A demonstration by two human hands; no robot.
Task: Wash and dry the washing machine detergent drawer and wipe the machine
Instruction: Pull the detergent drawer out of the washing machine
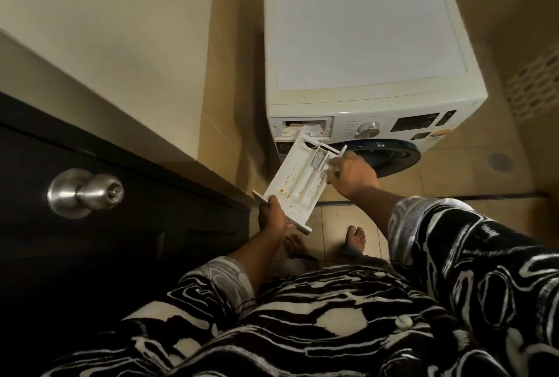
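Note:
A white detergent drawer (298,178), stained with orange specks inside, is out of the white washing machine (363,44) and held in the air in front of it. My left hand (272,215) grips the drawer's front panel at its near end. My right hand (352,173) holds the drawer's right side near its far end, fingers curled on the edge. The open drawer slot (302,129) shows at the machine's upper left front, beside the silver dial (367,129) and dark display.
A dark door (121,225) with a round metal knob (84,192) stands close on the left. A beige wall corner juts between door and machine. The floor is tiled, with a round drain (500,161) at right. My bare feet (355,237) stand below the drawer.

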